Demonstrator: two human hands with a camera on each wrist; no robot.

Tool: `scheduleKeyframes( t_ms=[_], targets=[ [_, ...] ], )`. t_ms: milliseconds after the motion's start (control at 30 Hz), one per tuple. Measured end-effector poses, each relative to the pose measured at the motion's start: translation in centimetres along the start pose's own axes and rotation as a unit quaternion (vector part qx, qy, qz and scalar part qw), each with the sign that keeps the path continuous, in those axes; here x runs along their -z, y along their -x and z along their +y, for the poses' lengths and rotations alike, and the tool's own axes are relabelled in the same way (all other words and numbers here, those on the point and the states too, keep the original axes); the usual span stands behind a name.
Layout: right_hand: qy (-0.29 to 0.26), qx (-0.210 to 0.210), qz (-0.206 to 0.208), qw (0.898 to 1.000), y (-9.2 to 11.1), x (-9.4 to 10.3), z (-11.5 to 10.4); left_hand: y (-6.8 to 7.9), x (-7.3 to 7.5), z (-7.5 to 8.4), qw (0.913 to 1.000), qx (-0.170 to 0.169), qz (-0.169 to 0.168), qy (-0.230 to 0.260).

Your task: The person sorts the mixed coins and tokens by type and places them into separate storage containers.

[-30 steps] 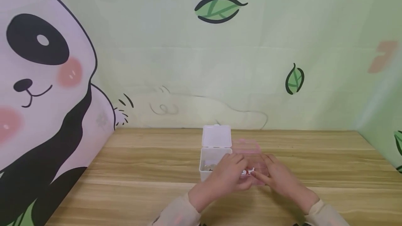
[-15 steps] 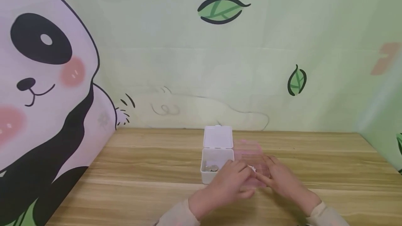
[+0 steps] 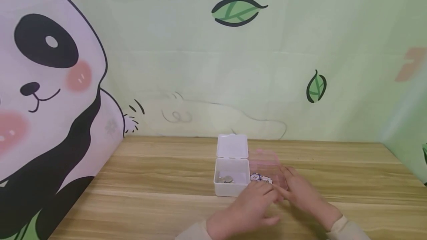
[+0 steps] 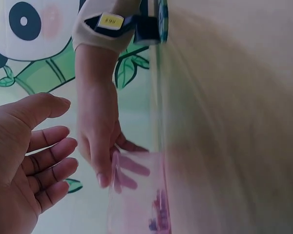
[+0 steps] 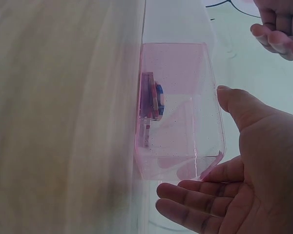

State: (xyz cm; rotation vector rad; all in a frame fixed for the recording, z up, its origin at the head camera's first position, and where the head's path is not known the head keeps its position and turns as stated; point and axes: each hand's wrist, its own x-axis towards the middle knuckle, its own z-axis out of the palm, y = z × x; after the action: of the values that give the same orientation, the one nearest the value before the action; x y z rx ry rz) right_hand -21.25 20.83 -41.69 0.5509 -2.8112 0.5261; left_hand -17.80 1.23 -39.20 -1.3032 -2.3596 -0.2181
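A transparent pink box (image 3: 279, 173) stands on the table with its lid tipped back. Blue-and-white poker chips (image 3: 256, 177) lie inside it, one marked 10; the right wrist view shows them low against the bottom (image 5: 158, 100). My right hand (image 3: 303, 192) holds the pink box at its right side, thumb at the rim and fingers along the wall. My left hand (image 3: 247, 206) is just in front of the box, palm empty and fingers loosely bent. A white box (image 3: 230, 190) stands directly left of the pink one, lid up, with several silver coins (image 3: 228, 179) inside.
The wood-grain table (image 3: 160, 166) runs back to a pale green cloth backdrop (image 3: 186, 47) printed with leaves. A large printed panda (image 3: 50, 58) covers the left side.
My left hand has drawn back out of the pink box toward the table's front, uncovering the chips and the white box's inside. My right hand stays at the pink box; the head view shifts slightly.
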Motion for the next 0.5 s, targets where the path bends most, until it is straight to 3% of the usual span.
scheduleKeyframes(
  t_ms=[300, 500],
  targets=[
    [-0.014, -0.015, -0.01, 1.0, 0.1, 0.0, -0.3, 0.1, -0.6, 1.4, 0.999, -0.041, -0.016, -0.01],
    [-0.02, -0.016, -0.009, 1.0, 0.1, 0.2, -0.3, 0.1, -0.7, 1.8, 0.9984, -0.05, -0.026, -0.006]
  ],
)
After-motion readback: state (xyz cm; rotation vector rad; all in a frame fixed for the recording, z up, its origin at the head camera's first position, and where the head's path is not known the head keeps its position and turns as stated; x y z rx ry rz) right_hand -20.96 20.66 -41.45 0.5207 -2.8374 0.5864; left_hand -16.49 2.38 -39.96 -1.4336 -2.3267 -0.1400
